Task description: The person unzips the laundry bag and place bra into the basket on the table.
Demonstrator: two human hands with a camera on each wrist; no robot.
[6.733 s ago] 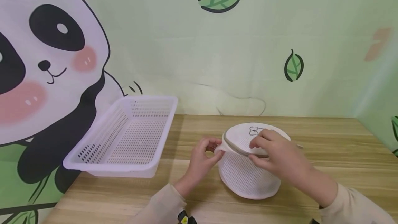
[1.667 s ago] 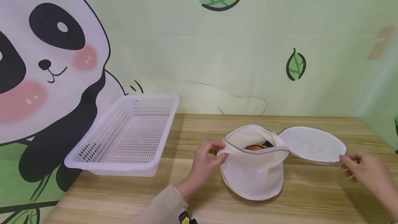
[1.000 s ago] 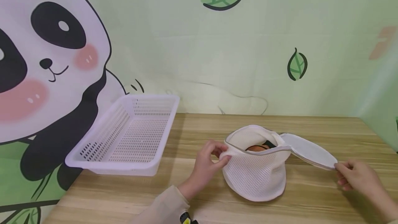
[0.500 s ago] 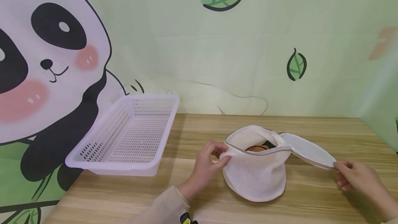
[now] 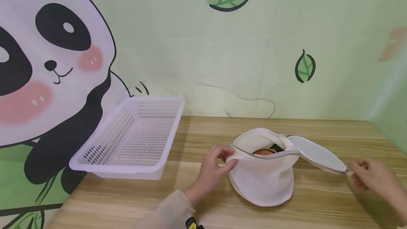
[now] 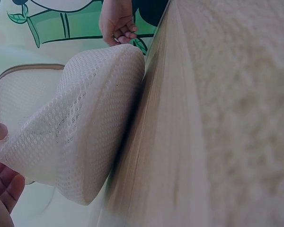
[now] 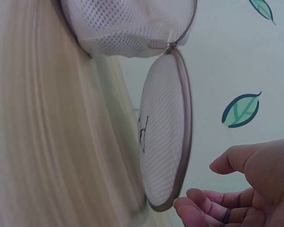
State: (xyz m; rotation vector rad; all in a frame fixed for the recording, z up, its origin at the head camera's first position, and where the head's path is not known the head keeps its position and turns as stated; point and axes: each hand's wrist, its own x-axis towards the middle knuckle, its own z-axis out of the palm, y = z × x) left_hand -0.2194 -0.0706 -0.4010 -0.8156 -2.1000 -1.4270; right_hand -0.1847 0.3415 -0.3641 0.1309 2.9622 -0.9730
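A white mesh laundry bag [image 5: 262, 181] stands on the wooden table, its round zip-edged lid [image 5: 319, 153] folded out to the right. Inside the mouth shows something orange-brown [image 5: 263, 152] with a dark part; most of it is hidden. My left hand [image 5: 213, 168] pinches the mesh at the bag's left rim, thumb in front. Just past the lid's outer edge is my right hand [image 5: 376, 177]. In the right wrist view that hand [image 7: 248, 189] has its thumb apart from loosely bent fingers, with the lid [image 7: 163, 132] beside the fingertips, not between them.
To the left, a white plastic basket [image 5: 158, 169] with slotted walls stands on the table [image 5: 203, 130]. Behind the table hangs a pale green backdrop [image 5: 178, 45] printed with a panda and leaves.
Earlier the lid covered the bag, with my right hand at its edge. It was then drawn open to the right; my right hand has now let go of it. My left hand keeps its grip.
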